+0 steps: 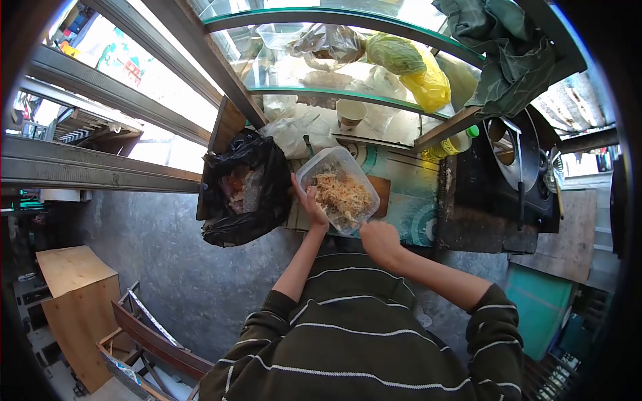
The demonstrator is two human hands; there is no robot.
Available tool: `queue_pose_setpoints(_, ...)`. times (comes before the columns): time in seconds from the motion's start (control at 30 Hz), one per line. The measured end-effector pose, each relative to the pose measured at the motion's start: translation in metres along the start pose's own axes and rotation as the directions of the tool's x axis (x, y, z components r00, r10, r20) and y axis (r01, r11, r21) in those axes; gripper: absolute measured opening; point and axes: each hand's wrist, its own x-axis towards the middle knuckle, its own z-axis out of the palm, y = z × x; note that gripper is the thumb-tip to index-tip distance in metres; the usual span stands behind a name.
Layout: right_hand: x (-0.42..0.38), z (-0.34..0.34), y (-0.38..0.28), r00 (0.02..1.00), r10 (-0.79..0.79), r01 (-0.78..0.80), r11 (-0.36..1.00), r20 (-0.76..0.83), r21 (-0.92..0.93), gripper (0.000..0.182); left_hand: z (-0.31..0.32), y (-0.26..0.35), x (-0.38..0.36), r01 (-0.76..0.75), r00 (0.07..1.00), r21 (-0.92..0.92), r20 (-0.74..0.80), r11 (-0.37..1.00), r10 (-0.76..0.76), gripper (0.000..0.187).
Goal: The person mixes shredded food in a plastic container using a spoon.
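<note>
A clear plastic container (364,180) is tilted above the counter, with shredded golden food (340,195) inside. My left hand (311,204) grips its left side, the thumb over the rim. Near the container's lower right corner, my right hand (380,244) is closed in a fist; what it holds, if anything, is hidden. Behind the container a brown wooden board (381,196) lies on the patterned counter (408,177).
A black plastic bag (244,227) with scraps hangs at left. A glass shelf holds a paper cup (351,113), a cabbage (396,55) and a yellow bag (430,83). Right are a green-capped bottle (458,143) and a wok (518,154) on a stove.
</note>
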Motion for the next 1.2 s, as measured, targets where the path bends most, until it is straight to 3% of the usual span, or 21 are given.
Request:
queue_pose_setpoints(0.13,0.015,0.037,0.011,1.0,0.011,-0.014,0.988,-0.016,-0.152,0.016,-0.004,0.001,-0.003,-0.056,0.998,0.112,0.015,0.992,0.055,0.07)
queue_pose_setpoints(0.2,0.017,0.038,0.016,0.991,-0.083,0.055,0.967,-0.103,-0.25,0.015,0.0,0.002,-0.003,-0.05,0.998,0.082,-0.04,0.995,0.053,0.072)
queue_pose_setpoints(0.33,0.012,0.068,0.005,0.983,0.022,-0.07,0.963,-0.185,-0.258,0.015,0.002,0.001,-0.005,-0.094,0.994,0.128,0.07,0.987,0.086,0.075)
queue_pose_setpoints(0.4,0.008,0.068,-0.002,0.994,0.09,-0.097,0.988,-0.062,-0.12,0.016,0.008,0.003,-0.001,-0.127,0.975,0.051,0.191,0.991,0.115,0.079)
queue_pose_setpoints(0.43,0.009,0.067,-0.003,0.994,0.093,-0.099,0.989,-0.057,-0.112,0.016,0.009,0.004,-0.001,-0.123,0.975,0.06,0.193,0.991,0.109,0.079)
queue_pose_setpoints(0.5,0.014,0.057,0.003,0.991,0.102,-0.109,0.991,0.087,0.082,0.017,0.014,0.001,0.0,-0.098,0.963,-0.046,0.247,0.994,0.107,0.081)
queue_pose_setpoints(0.63,0.012,0.05,-0.001,0.994,0.081,-0.096,0.971,0.075,0.219,0.019,0.014,-0.003,0.002,-0.071,0.956,-0.117,0.276,0.991,0.101,0.081)
queue_pose_setpoints(0.7,0.014,0.052,0.008,0.972,0.222,-0.231,0.873,0.07,0.429,0.021,0.013,-0.001,0.002,-0.079,0.951,-0.122,0.289,0.989,0.112,0.083)
queue_pose_setpoints(0.73,0.017,0.053,0.017,0.972,0.226,-0.231,0.874,0.061,0.428,0.021,0.014,0.0,0.003,-0.082,0.948,-0.128,0.295,0.988,0.117,0.083)
queue_pose_setpoints(0.8,0.022,0.045,0.03,0.994,0.106,-0.062,0.745,-0.027,0.665,0.023,0.014,0.011,0.001,-0.025,0.922,-0.145,0.38,0.989,0.079,0.085)
queue_pose_setpoints(0.93,0.018,0.016,0.014,0.987,0.129,-0.065,0.87,-0.098,0.489,0.025,0.014,0.019,-0.001,-0.021,0.927,-0.136,0.37,0.991,0.07,0.087)
queue_pose_setpoints(1.0,0.025,0.042,0.002,0.986,0.153,-0.14,0.976,-0.068,0.164,0.029,0.014,0.009,0.005,-0.019,0.93,-0.166,0.36,0.986,0.078,0.086)
queue_pose_setpoints(1.1,0.003,0.056,-0.009,0.996,0.088,-0.087,0.994,-0.024,0.063,0.028,0.007,0.013,0.008,-0.003,0.941,-0.088,0.336,0.996,0.032,0.085)
queue_pose_setpoints(1.2,0.01,0.02,0.013,0.996,0.091,-0.089,0.988,-0.016,0.123,0.023,0.01,0.013,0.008,-0.052,0.941,-0.066,0.329,0.996,0.072,0.08)
